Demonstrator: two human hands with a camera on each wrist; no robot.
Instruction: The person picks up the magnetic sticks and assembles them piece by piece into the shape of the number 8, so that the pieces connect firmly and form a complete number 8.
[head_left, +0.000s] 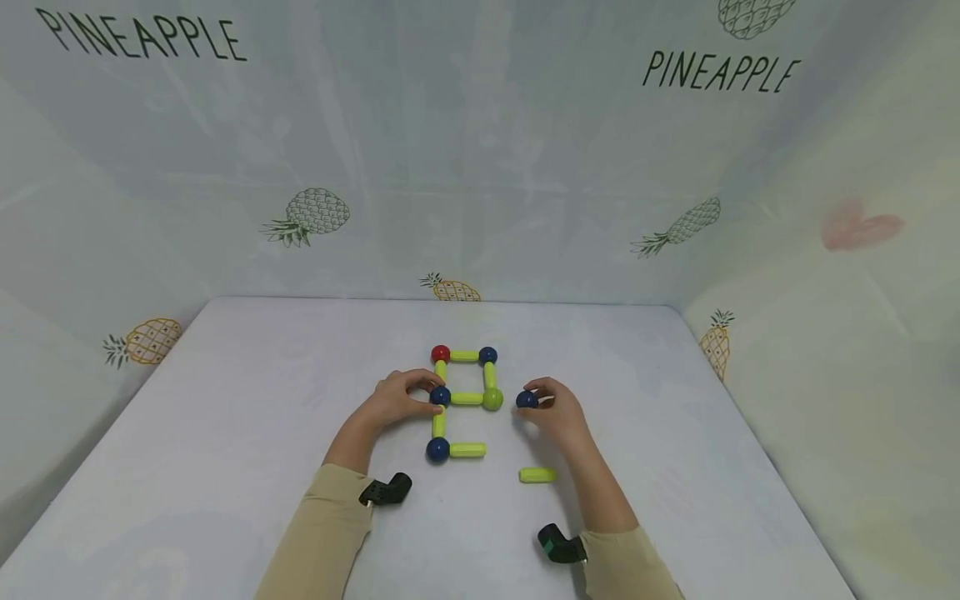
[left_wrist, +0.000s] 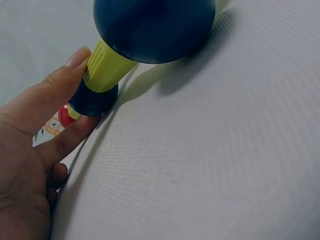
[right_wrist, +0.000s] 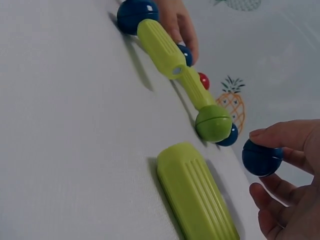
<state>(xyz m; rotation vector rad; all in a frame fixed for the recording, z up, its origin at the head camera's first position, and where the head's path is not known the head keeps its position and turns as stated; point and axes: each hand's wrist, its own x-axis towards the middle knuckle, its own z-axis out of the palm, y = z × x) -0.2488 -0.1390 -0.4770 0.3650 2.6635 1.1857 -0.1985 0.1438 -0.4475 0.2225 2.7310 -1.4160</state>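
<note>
My left hand [head_left: 405, 396] pinches the blue ball [head_left: 440, 396] at the middle left of a figure built from balls and yellow-green rods. A red ball [head_left: 441, 354], another blue ball [head_left: 488, 356] and a green ball [head_left: 492, 399] form the other corners of its square. Below, a rod leads to a lower blue ball [head_left: 438, 450], from which one rod [head_left: 468, 450] points right with a bare end. To the right of the green ball and apart from it, my right hand [head_left: 558, 412] holds a loose blue ball [right_wrist: 262, 157] between thumb and fingers.
A loose yellow-green rod [head_left: 537, 475] lies on the white table [head_left: 225, 500], below the right hand. Behind the table hangs a pale cloth [head_left: 480, 167] printed with pineapples. Black devices [head_left: 386, 489] sit at both wrists.
</note>
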